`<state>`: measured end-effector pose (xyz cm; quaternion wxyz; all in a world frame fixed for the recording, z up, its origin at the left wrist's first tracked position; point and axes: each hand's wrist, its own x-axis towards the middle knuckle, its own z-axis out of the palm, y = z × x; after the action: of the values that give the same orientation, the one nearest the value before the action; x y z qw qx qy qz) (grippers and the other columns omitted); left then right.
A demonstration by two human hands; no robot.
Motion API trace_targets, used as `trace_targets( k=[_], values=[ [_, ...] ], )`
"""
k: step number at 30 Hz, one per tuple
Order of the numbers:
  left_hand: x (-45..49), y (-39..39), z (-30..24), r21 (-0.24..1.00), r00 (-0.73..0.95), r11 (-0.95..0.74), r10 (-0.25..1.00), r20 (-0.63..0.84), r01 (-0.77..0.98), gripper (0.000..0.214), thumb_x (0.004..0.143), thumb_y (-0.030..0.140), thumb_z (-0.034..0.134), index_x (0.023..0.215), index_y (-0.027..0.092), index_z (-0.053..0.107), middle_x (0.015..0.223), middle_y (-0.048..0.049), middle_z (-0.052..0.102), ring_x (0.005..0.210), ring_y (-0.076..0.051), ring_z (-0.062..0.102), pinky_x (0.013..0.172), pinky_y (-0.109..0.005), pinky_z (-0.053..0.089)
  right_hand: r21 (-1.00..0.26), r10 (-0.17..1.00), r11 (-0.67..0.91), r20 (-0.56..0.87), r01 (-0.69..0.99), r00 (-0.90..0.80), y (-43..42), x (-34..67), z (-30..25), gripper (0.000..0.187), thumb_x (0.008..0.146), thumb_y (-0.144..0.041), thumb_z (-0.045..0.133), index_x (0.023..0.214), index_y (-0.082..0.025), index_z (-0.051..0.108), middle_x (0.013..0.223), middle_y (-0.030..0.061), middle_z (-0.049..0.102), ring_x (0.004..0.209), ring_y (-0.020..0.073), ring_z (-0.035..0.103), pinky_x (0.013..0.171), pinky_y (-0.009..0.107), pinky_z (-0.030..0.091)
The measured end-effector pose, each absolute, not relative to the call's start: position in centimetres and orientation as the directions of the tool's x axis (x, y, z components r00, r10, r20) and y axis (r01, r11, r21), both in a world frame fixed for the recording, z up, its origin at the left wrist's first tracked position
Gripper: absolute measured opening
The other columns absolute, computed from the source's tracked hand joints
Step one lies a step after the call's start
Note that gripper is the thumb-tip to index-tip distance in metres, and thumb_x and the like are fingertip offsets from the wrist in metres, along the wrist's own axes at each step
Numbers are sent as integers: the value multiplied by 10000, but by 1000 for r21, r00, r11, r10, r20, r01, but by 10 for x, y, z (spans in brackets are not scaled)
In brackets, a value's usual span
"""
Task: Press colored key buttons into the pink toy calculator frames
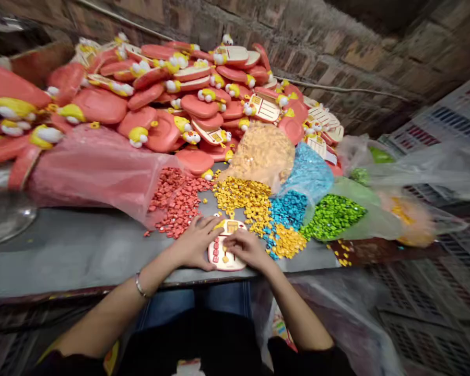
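A small cream toy calculator (226, 250) with red keys lies face up near the front edge of the grey table (74, 250). My left hand (198, 243) rests on its left side, fingers curled over the top edge. On its right side my right hand (247, 248) presses down with fingers bent, fingertips on the key area. Just beyond the hands lie heaps of small plastic keys: red (176, 201), yellow (245, 198), blue (288, 209) and green (331, 215).
A big pile of red toy calculator shells with yellow ducks (172, 99) fills the back of the table against a brick wall. Clear bags hold orange (263, 151) and blue pieces (311, 169). Plastic crates (450, 120) stand at right. A pink plastic bag (94, 167) lies at left.
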<state>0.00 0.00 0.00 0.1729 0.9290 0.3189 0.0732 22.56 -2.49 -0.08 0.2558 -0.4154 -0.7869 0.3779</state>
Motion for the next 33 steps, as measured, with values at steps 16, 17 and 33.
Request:
trace_targets(
  k=[16, 17, 33],
  values=[
    [-3, -1, 6, 371, 786, -732, 618, 11, 571, 821, 606, 545, 750, 1305, 203, 489, 1540, -188, 256, 1380, -409, 228, 1080, -639, 70, -619, 924, 372, 175, 691, -341, 64, 241, -5, 139, 894, -204, 517, 856, -200, 651, 890, 30, 623, 807, 157, 563, 741, 275, 455],
    [-3, -1, 7, 373, 787, -733, 617, 13, 569, 821, 607, 545, 749, 1308, 205, 488, 1543, -185, 249, 1379, -411, 229, 1079, -639, 71, -617, 902, 429, 246, 660, -356, 57, 246, -4, 147, 896, -195, 516, 854, -199, 657, 922, 46, 627, 848, 167, 574, 767, 288, 463],
    [-2, -3, 7, 375, 799, -745, 601, 21, 551, 737, 661, 504, 710, 1305, 225, 487, 1563, -160, 238, 1384, -383, 246, 1082, -599, 76, -504, 868, 485, 380, 715, -320, -11, 250, -13, 151, 908, -160, 552, 826, -202, 671, 899, 79, 666, 870, 219, 570, 766, 366, 468]
  ],
)
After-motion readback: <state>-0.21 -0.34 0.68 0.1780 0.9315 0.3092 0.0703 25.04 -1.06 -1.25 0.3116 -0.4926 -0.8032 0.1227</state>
